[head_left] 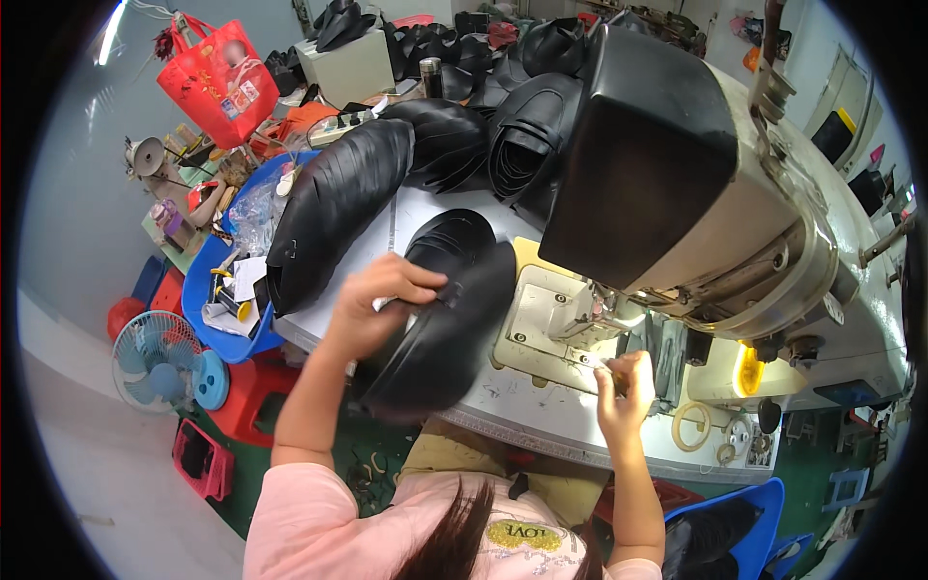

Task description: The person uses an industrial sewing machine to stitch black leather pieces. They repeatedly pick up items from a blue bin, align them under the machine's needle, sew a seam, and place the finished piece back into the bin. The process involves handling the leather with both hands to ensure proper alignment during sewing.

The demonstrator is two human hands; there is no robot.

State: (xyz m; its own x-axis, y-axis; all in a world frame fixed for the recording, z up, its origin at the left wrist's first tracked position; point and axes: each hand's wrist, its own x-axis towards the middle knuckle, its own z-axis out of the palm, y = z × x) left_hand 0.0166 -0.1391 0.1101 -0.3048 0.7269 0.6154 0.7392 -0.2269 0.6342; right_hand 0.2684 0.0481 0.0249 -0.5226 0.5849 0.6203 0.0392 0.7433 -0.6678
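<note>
My left hand (387, 295) is closed on the upper edge of a black leather piece (440, 358), which hangs slightly blurred over the table's front edge. Something small and white shows beside that palm; I cannot tell what it is. Right of the piece stands a sewing machine (677, 184), its pale needle plate (546, 333) lit by a lamp. At the plate's right edge my right hand (628, 382) is pinched together, and whatever its fingertips hold is hidden. A folded stack of black leather (452, 232) lies just behind my left hand.
Bundles of black leather pieces (343, 198) cover the left and back of the white table (527, 425). Left of it are a blue tub (217, 290) with scraps, a fan (159, 358) and a red stool (256, 396). A blue chair (768, 507) stands at lower right.
</note>
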